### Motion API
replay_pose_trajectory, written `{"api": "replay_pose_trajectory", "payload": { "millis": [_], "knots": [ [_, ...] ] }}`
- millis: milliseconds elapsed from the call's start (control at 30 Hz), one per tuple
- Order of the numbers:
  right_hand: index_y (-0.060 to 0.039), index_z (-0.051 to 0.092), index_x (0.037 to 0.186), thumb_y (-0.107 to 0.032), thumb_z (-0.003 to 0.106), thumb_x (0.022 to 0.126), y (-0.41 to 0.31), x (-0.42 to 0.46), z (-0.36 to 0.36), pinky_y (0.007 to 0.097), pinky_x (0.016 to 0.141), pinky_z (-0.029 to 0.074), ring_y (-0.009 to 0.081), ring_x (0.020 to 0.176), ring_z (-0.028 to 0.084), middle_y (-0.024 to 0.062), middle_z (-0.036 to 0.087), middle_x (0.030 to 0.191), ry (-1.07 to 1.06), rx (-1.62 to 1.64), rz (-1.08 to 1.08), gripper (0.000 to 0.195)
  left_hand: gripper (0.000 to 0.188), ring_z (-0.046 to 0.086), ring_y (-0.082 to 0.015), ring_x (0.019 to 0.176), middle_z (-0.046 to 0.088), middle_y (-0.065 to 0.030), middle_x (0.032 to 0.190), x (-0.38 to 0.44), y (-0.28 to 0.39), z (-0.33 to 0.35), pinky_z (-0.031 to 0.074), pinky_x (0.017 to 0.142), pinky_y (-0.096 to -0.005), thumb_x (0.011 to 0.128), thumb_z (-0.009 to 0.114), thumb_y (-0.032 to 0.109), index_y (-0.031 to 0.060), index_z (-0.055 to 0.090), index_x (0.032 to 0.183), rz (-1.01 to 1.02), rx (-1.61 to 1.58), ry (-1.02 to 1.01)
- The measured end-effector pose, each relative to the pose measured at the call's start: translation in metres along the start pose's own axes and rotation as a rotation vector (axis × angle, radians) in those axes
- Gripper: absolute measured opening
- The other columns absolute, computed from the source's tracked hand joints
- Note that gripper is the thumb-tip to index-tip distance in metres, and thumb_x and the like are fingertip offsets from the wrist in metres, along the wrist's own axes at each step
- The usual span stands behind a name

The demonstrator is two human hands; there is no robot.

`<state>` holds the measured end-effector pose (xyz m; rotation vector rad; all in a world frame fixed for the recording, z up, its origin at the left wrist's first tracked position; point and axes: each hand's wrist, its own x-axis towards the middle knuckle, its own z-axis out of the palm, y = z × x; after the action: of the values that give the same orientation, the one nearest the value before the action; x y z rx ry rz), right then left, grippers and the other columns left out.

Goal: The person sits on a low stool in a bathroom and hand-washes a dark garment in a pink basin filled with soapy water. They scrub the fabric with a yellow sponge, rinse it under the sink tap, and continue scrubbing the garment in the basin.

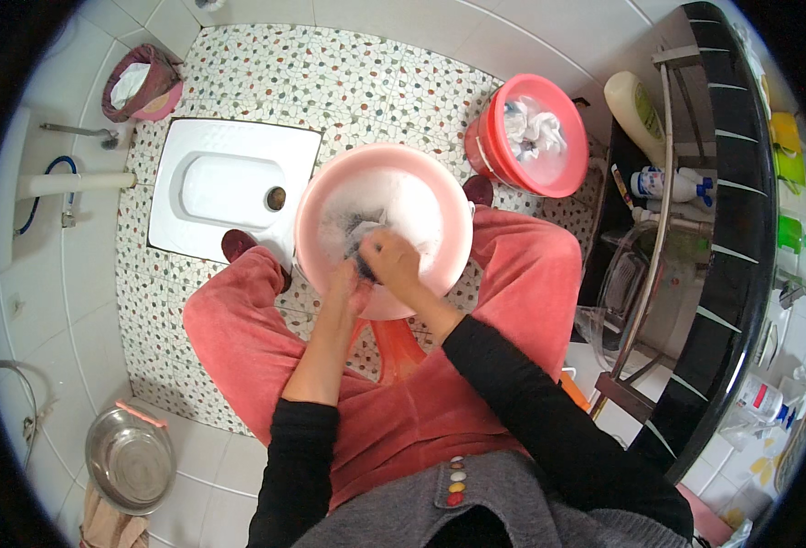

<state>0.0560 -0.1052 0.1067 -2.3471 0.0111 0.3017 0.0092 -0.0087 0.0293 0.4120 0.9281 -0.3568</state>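
Observation:
Between my knees stands a round pink plastic basin (321,171) with white, foamy water in it. Both hands are inside it, near its lower middle. My right hand (391,257) is closed on a dark grey wet cloth (364,229), part of which lies in the suds. My left hand (353,281) is just left of and below the right one, against the same cloth; it is blurred, and its fingers are partly hidden, so its hold cannot be told. An orange-red plastic stool (393,349) shows below the basin.
A squat toilet (231,185) is set in the floor left of the basin. At the upper right stands a red bucket (475,147) bearing a pink basin (578,137) of wet white cloth. A rack (650,274) with bottles is at right; a metal bowl (131,459) leans at lower left.

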Motion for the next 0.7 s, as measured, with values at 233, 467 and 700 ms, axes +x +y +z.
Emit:
{"api": "replay_pose_trajectory", "payload": {
  "millis": [233,467,700],
  "knots": [
    [0.0018,0.061,0.082,-0.032,0.057,0.087,0.083,0.059,-0.033,0.0469,0.080,0.045,0.0417,0.089,0.058,0.0237,0.061,0.093,0.043,0.016,0.109,0.034,0.034,0.060,-0.0213,0.104,0.061,-0.0069,0.115,-0.026,0.023,0.041,0.050,0.088,-0.0357,0.097,0.054,0.024,0.0052,0.052,0.125,0.140,0.092,-0.072],
    [-0.0015,0.055,0.115,-0.022,0.067,0.078,0.131,0.050,-0.012,0.0474,0.094,0.039,0.0433,0.109,0.050,0.0292,0.055,0.110,0.143,-0.057,0.122,0.044,0.076,0.046,-0.0237,0.122,0.041,-0.0147,0.139,-0.025,0.015,0.020,0.040,0.100,-0.0334,0.084,0.069,0.009,-0.0011,0.025,0.144,0.376,0.484,0.027],
    [-0.0033,0.064,0.106,-0.047,0.064,0.080,0.092,0.020,0.029,0.0468,0.086,0.046,0.0367,0.098,0.062,0.0234,0.066,0.100,-0.382,0.206,0.230,0.051,0.090,0.040,-0.0265,0.128,0.035,-0.0098,0.144,-0.038,0.021,0.050,0.038,0.102,-0.0439,0.085,0.070,0.027,0.0169,0.011,0.152,0.083,0.314,0.167]
  ]
}}
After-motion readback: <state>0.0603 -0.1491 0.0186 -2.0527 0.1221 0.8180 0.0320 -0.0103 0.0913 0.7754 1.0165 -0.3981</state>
